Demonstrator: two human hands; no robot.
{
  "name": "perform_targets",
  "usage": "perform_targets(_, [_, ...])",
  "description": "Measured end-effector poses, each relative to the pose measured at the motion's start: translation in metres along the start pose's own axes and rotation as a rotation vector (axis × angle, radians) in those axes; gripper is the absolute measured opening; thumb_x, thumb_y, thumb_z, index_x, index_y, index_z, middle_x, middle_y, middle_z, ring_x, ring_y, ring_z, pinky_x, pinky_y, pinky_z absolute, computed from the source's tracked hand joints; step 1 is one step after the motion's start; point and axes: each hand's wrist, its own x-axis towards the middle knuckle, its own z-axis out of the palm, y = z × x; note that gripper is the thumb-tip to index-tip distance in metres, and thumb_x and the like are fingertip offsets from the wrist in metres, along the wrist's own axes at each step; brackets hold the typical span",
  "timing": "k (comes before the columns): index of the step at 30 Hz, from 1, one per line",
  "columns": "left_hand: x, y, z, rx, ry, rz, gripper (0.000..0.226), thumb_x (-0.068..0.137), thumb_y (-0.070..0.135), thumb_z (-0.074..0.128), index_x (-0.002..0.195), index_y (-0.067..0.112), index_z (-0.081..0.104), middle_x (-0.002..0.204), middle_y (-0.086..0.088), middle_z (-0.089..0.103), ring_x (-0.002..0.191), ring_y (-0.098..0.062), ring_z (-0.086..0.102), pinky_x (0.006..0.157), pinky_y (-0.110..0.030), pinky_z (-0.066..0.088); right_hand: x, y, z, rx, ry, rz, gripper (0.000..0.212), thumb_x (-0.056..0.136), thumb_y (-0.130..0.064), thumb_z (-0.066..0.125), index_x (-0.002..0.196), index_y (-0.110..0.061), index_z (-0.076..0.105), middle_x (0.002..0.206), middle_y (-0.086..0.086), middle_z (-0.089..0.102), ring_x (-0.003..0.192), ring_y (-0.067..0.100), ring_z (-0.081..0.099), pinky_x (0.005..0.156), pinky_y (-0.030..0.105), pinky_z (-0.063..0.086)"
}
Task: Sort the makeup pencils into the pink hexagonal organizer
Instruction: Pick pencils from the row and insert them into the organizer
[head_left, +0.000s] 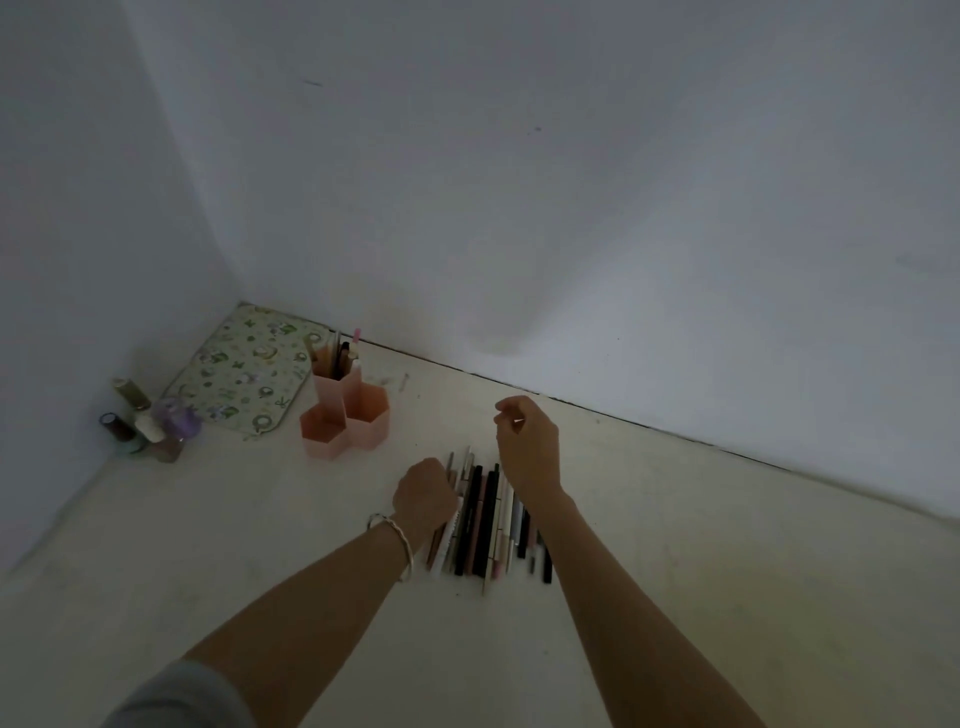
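Observation:
A pink hexagonal organizer (344, 415) with three cells stands on the pale floor left of centre. Its tall back cell holds several pencils (340, 353); the two low front cells look empty. A row of several makeup pencils (485, 525) lies side by side between my arms. My left hand (423, 496), with a silver bracelet on the wrist, rests closed at the left edge of the row, touching the pencils there. My right hand (527, 447) hovers above the row's far end, fingers curled; something small and pale shows between its fingertips, too small to identify.
A floral patterned mat (244, 379) lies in the corner behind the organizer. Several nail polish bottles (150, 423) cluster at the left by the wall. White walls meet the floor close behind the work area.

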Motion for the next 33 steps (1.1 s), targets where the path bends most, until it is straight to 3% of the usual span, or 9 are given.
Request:
perform_targets(5, [-0.006,0.007,-0.003,-0.018,0.039,-0.042,0.028,0.100,0.031,0.045,0.112,0.008,0.056,0.117,-0.010,0.062,0.107,-0.027,0.061,0.084,-0.033,0.048,0.001,-0.003,0.006,0.002,-0.029,0.005,0.019,0.094,-0.011,0.051,0.105,-0.017,0.065,0.092,-0.007,0.066,0.061,0.012,0.057,0.067,0.033,0.054])
perform_targets(9, [0.001,0.003,-0.033,-0.237,0.159,0.040,0.022,0.091,0.012,0.058,0.114,0.012,0.056,0.104,-0.006,0.066,0.090,-0.022,0.066,0.079,-0.035,0.056,0.008,0.003,0.006,-0.094,-0.029,0.012,0.020,0.093,-0.009,0.050,0.104,-0.017,0.065,0.088,-0.007,0.066,0.054,0.009,0.054,0.055,0.025,0.049])
perform_targets(12, [0.007,-0.001,-0.062,-0.483,0.222,0.207,0.043,0.091,0.004,0.058,0.132,0.018,0.051,0.085,-0.001,0.064,0.072,-0.016,0.063,0.060,-0.025,0.054,0.007,0.010,0.013,-0.303,-0.218,0.086,0.017,0.091,-0.013,0.051,0.093,-0.015,0.068,0.078,-0.005,0.064,0.057,0.006,0.055,0.057,0.018,0.045])
perform_targets(15, [0.010,-0.002,-0.080,-0.550,0.249,0.323,0.065,0.093,0.002,0.057,0.149,0.027,0.034,0.084,-0.006,0.063,0.074,-0.023,0.066,0.064,-0.033,0.059,-0.001,0.010,0.032,-0.435,-0.422,0.102,0.012,0.089,-0.014,0.058,0.086,-0.008,0.068,0.080,0.001,0.067,0.069,0.013,0.062,0.067,0.023,0.053])
perform_targets(17, [0.012,-0.003,-0.086,-0.598,0.254,0.362,0.071,0.091,0.000,0.059,0.151,0.027,0.032,0.084,-0.009,0.063,0.073,-0.025,0.066,0.064,-0.030,0.059,-0.007,0.007,0.048,-0.460,-0.491,0.131,0.015,0.086,-0.013,0.062,0.093,-0.001,0.070,0.091,0.008,0.069,0.080,0.019,0.064,0.077,0.031,0.056])
perform_targets(21, [0.011,-0.006,-0.094,-0.584,0.275,0.443,0.069,0.087,-0.002,0.062,0.146,0.028,0.040,0.078,0.001,0.062,0.068,-0.013,0.064,0.060,-0.014,0.055,-0.023,-0.002,0.077,-0.620,-0.572,0.117,0.019,0.086,-0.006,0.054,0.105,-0.004,0.055,0.100,0.010,0.062,0.087,0.023,0.063,0.076,0.034,0.054])
perform_targets(25, [0.010,-0.011,-0.104,-0.544,0.367,0.439,0.068,0.082,-0.001,0.064,0.140,0.028,0.044,0.082,0.011,0.054,0.069,-0.003,0.060,0.062,-0.009,0.053,-0.041,-0.001,0.094,-0.802,-0.510,0.001,0.027,0.091,-0.003,0.049,0.118,-0.007,0.047,0.118,0.011,0.053,0.102,0.026,0.062,0.075,0.031,0.048])
perform_targets(28, [0.008,-0.015,-0.114,-0.541,0.382,0.465,0.066,0.083,0.001,0.065,0.140,0.028,0.044,0.082,0.006,0.058,0.076,-0.014,0.064,0.069,-0.021,0.057,-0.046,0.003,0.100,-0.781,-0.450,-0.033,0.029,0.091,0.002,0.046,0.119,-0.006,0.048,0.121,0.012,0.046,0.098,0.026,0.061,0.075,0.029,0.050])
perform_targets(33, [0.005,-0.016,-0.153,-0.640,0.638,0.569,0.058,0.088,0.006,0.064,0.136,0.031,0.042,0.083,0.011,0.060,0.071,-0.005,0.066,0.059,-0.016,0.056,-0.026,-0.013,0.096,-0.303,-0.229,0.012,0.032,0.090,-0.001,0.050,0.122,-0.007,0.055,0.128,0.008,0.045,0.092,0.022,0.061,0.083,0.033,0.055])
